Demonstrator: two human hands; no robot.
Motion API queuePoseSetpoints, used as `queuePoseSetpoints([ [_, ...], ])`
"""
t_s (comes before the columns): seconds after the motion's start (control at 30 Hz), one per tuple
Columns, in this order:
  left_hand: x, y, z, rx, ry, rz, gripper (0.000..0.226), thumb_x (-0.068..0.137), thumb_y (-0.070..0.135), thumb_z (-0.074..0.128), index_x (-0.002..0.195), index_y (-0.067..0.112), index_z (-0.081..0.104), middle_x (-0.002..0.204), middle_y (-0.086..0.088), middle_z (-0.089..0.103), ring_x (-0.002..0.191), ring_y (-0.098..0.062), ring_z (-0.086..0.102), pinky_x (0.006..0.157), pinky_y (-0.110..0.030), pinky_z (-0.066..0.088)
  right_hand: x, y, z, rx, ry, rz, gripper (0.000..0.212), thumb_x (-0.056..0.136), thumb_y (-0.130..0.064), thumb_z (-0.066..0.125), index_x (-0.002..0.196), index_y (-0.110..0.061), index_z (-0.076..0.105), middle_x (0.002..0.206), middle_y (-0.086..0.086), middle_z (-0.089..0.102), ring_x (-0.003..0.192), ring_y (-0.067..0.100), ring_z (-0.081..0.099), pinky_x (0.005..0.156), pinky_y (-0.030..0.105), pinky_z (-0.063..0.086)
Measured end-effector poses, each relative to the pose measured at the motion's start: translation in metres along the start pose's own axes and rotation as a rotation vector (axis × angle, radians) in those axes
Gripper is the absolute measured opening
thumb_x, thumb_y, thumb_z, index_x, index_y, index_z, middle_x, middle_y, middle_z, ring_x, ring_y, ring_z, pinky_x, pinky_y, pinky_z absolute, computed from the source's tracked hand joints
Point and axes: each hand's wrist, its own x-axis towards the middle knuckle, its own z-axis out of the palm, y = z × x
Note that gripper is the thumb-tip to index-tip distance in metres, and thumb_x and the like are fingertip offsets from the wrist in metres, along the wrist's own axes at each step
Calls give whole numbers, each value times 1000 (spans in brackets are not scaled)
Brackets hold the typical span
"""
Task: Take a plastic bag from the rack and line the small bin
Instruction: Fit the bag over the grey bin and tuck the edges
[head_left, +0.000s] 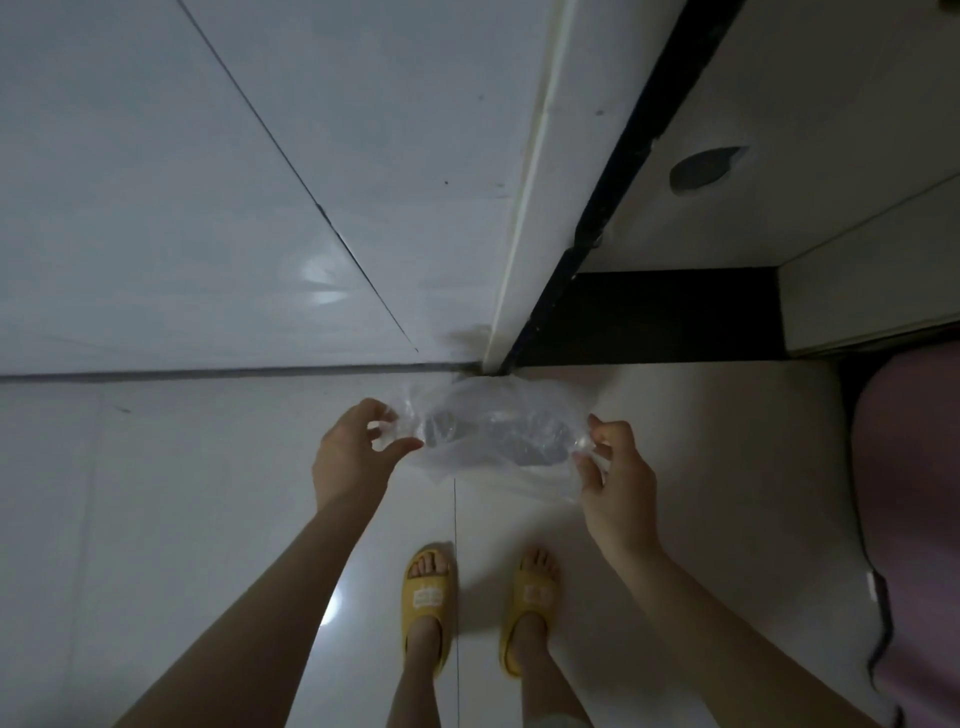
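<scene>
A clear, crumpled plastic bag (493, 431) hangs stretched between my two hands above the pale floor. My left hand (353, 452) pinches its left edge between thumb and fingers. My right hand (613, 478) grips its right edge. Neither the small bin nor the rack shows in this view.
A white tiled wall (208, 182) rises ahead, meeting a white door frame (535, 182) with a dark gap (649, 312) beside it. White cabinet panels (831, 130) stand at the right. A pink object (914, 519) sits at the right edge. My feet in yellow slippers (426, 597) stand below.
</scene>
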Motion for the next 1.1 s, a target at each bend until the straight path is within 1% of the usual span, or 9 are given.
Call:
queuePoseSetpoints([
  [0.23,2,-19,33,2,6,-5,37,64,28,82,89,21,55,99,-1,68,86,-18,62,75,-40,55,18,33,9,-113,-85,-14,24,86,0,58,109,-1,50,115,14,63,109,28,60,83,36,50],
  [0.43,16,-27,55,-154,39,86,75,61,24,84,125,26,45,119,6,54,81,-8,58,68,-17,42,33,44,3,-95,-96,-140,57,72,-16,78,120,-10,47,118,10,58,102,24,59,79,40,53],
  [0.5,25,-32,58,-65,-38,179,89,59,27,86,135,30,38,126,3,51,77,-6,56,65,-16,41,41,47,0,-199,-127,-237,84,63,-30,83,133,-17,39,135,10,45,117,25,45,94,43,47],
  [0.6,41,-42,55,37,-196,318,101,55,36,85,136,47,26,133,3,50,75,-4,54,64,-14,41,62,50,1,-338,-158,-281,124,49,-52,84,144,-37,6,156,6,5,137,23,12,107,48,24],
  [0.67,50,-49,55,99,-264,380,101,50,50,81,132,52,22,134,4,52,82,-9,51,74,-22,42,81,51,3,-282,-160,-227,137,39,-61,81,138,-43,-12,157,1,-9,142,21,1,110,54,17],
  [0.73,58,-56,57,195,-278,389,101,44,67,74,130,53,23,137,6,50,99,-15,41,89,-32,32,98,52,8,-220,-215,-213,145,32,-65,77,141,-39,-14,158,-3,-8,144,22,0,113,58,18],
  [0.83,74,-64,63,210,-251,513,102,37,89,54,128,48,30,145,8,38,127,-19,29,106,-39,22,113,65,23,-158,-335,-258,146,34,-58,84,144,-34,-9,157,-9,6,143,16,11,112,45,27],
  [0.93,85,-74,77,116,-324,657,96,48,81,60,129,31,44,146,6,34,140,-15,16,116,-49,17,115,87,43,-153,-418,-310,134,40,-62,83,140,-50,-5,145,-20,19,136,5,20,101,30,29],
  [1.1,101,-96,109,-85,-486,629,98,54,51,82,134,37,26,137,14,42,119,4,46,98,-12,39,120,129,74,-192,-397,-366,128,41,-63,83,131,-63,-7,139,-30,16,125,-10,22,92,14,30],
])
